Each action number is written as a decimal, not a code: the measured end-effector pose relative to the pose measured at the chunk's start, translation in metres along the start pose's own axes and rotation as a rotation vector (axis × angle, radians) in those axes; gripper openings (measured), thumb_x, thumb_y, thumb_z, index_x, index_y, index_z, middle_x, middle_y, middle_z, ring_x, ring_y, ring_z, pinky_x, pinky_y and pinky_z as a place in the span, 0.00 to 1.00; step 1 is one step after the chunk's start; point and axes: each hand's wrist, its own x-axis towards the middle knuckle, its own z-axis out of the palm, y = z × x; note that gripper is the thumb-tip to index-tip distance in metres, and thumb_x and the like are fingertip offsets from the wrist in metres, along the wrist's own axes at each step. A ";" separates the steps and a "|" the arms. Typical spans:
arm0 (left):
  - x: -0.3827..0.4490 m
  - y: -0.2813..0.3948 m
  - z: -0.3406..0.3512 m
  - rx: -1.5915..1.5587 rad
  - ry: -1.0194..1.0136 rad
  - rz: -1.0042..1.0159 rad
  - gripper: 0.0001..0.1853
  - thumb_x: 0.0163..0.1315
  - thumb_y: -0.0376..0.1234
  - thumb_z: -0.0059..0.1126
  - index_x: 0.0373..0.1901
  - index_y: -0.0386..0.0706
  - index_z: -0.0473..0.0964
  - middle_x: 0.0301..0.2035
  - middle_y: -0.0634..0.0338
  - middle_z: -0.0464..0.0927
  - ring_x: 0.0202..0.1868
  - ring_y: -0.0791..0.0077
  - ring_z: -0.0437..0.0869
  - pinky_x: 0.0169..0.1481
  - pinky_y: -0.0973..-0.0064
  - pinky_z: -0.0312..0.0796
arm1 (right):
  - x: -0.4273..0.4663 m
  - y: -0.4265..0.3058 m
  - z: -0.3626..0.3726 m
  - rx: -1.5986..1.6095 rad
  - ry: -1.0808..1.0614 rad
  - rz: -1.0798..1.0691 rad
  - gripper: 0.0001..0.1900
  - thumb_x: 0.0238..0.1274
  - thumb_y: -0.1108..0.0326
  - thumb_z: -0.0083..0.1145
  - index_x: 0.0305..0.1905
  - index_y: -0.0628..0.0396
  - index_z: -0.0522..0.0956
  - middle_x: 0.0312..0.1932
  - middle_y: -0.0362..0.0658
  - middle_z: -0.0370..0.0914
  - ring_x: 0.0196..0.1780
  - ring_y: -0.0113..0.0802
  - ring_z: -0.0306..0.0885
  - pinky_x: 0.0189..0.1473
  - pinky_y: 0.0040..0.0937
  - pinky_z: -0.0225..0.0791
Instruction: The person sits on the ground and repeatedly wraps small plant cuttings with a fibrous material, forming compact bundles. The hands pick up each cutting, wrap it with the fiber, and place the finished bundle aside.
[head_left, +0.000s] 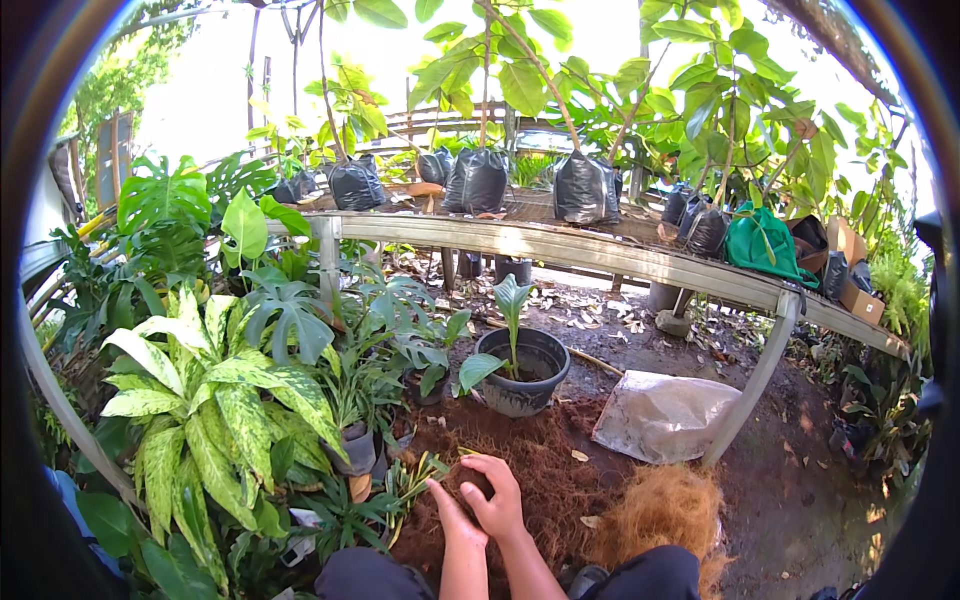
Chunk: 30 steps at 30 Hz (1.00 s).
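Observation:
My left hand (456, 519) and my right hand (501, 507) are cupped together low in the middle of the view. Between them sits a dark brown clump of soil or fibre (472, 486), partly hidden by the fingers. Narrow yellow-edged leaves (411, 486) lie just left of my hands; whether they join the clump I cannot tell. Loose brown coir fibre (551, 480) is spread on the ground beneath and beyond. Farther ahead, a black plastic pot (523, 394) holds a young broad-leaved plant (512, 307) with dark soil around its stem.
A lighter heap of coir fibre (660, 510) lies by my right knee. Behind it is a clear plastic sack (667, 416), beside a bench leg (757, 379). Saplings in black bags (476, 182) and a green bag (761, 238) stand on the bench. A speckled dieffenbachia (225, 397) crowds the left.

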 end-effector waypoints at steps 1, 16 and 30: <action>0.001 0.000 -0.001 0.001 -0.016 0.027 0.44 0.72 0.70 0.33 0.70 0.45 0.69 0.65 0.56 0.73 0.67 0.57 0.74 0.72 0.57 0.67 | 0.000 -0.002 -0.001 -0.041 -0.041 -0.019 0.22 0.53 0.63 0.70 0.53 0.58 0.83 0.56 0.50 0.83 0.62 0.49 0.79 0.67 0.44 0.69; -0.009 0.010 0.015 0.153 0.004 0.123 0.36 0.78 0.62 0.38 0.63 0.40 0.73 0.57 0.56 0.79 0.58 0.63 0.81 0.65 0.63 0.74 | -0.003 0.003 0.011 0.431 0.172 0.296 0.18 0.60 0.75 0.64 0.55 0.60 0.78 0.57 0.45 0.80 0.61 0.35 0.77 0.67 0.35 0.68; 0.003 0.008 0.014 -0.036 -0.136 -0.022 0.34 0.74 0.62 0.45 0.64 0.44 0.74 0.59 0.57 0.80 0.59 0.61 0.82 0.65 0.60 0.73 | 0.002 -0.001 0.012 0.325 0.228 0.239 0.16 0.71 0.67 0.55 0.58 0.60 0.78 0.61 0.49 0.79 0.69 0.42 0.72 0.73 0.42 0.60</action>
